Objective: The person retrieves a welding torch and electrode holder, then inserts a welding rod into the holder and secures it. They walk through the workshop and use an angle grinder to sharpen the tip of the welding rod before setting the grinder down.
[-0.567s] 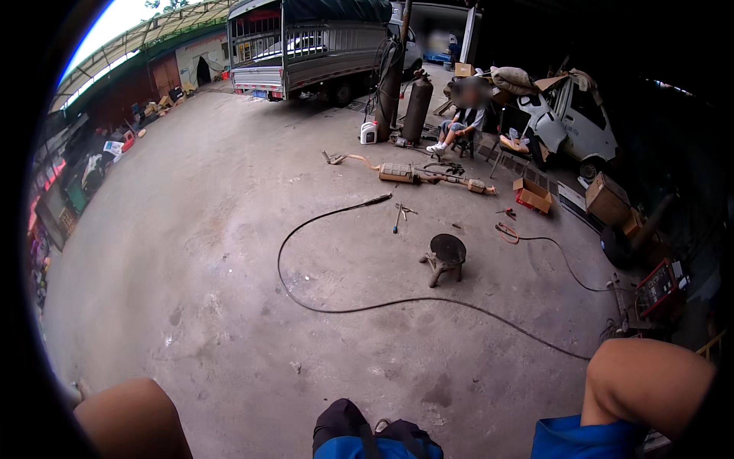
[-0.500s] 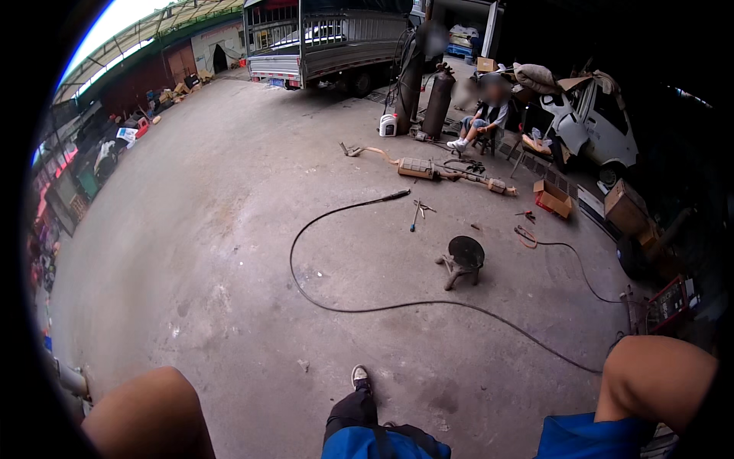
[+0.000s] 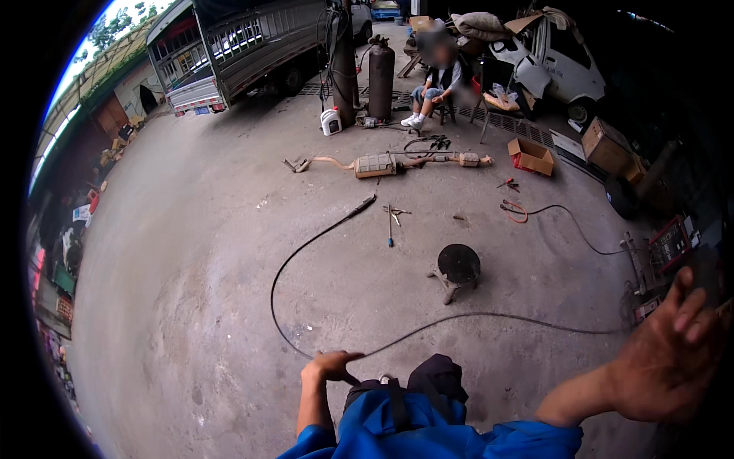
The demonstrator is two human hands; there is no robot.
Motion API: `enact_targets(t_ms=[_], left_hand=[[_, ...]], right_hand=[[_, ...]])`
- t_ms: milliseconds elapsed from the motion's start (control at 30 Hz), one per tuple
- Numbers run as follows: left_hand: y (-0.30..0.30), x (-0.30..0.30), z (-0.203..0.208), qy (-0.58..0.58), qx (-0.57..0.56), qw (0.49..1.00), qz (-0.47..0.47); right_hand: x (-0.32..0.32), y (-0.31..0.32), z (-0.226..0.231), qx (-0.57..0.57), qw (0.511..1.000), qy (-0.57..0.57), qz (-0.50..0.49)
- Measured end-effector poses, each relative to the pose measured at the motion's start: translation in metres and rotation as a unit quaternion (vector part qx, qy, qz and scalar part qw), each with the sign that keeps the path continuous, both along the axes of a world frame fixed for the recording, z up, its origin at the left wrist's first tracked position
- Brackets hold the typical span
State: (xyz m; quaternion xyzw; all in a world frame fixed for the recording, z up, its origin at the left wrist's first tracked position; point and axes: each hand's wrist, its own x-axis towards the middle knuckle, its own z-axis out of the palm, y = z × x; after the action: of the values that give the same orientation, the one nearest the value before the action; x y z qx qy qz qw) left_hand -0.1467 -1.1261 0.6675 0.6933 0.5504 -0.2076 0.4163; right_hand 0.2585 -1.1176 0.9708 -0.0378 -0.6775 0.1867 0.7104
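The left hand (image 3: 330, 366) is hanging low before the blue garment (image 3: 386, 428), its fingers extending rightward and its thumb standing apart from them. In the view it is overlapping the near bend of a black cable (image 3: 277, 268); whether it is touching it, I cannot tell. Off to the right, the right hand (image 3: 661, 359) is rising with fingers loosely spread, some of them bending, and is showing nothing in its grasp.

The cable is curving across the concrete floor (image 3: 199, 306), its handled end (image 3: 362, 206) pointing away from the person. Inside the curve's open side, a round black-topped stool (image 3: 459, 264) is standing upright. A red-framed machine (image 3: 670, 245) is sitting at the far right. Beyond the stool, a blue-handled tool (image 3: 391, 229) is lying near the cable's end.

Farther off, an exhaust pipe (image 3: 375, 165) with a muffler is stretching sideways, with an open cardboard box (image 3: 533, 158) resting near its right end. Behind it, a white jug (image 3: 330, 122) is standing beside dark gas cylinders (image 3: 381, 84), a person (image 3: 441, 78) is sitting, and a truck (image 3: 260, 57) is standing at left.
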Motion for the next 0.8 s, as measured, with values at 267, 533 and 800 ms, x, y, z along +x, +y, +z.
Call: enact_targets(t_ms=[267,533,800], left_hand=[[0.185,-0.044,-0.108,-0.034,0.144,0.95,0.276],[0.308,-0.04,-0.153,0.099,0.084,0.855,0.502],[0.405,0.006,-0.185,-0.094,-0.043,0.791,0.603]], right_hand=[[-0.023,0.204,-0.429,-0.666,0.573,-0.414,-0.236],[-0.073,0.398,-0.53,-0.698,0.415,-0.565,-0.15],[-0.045,0.567,-0.465,-0.705,0.439,-0.557,0.031]])
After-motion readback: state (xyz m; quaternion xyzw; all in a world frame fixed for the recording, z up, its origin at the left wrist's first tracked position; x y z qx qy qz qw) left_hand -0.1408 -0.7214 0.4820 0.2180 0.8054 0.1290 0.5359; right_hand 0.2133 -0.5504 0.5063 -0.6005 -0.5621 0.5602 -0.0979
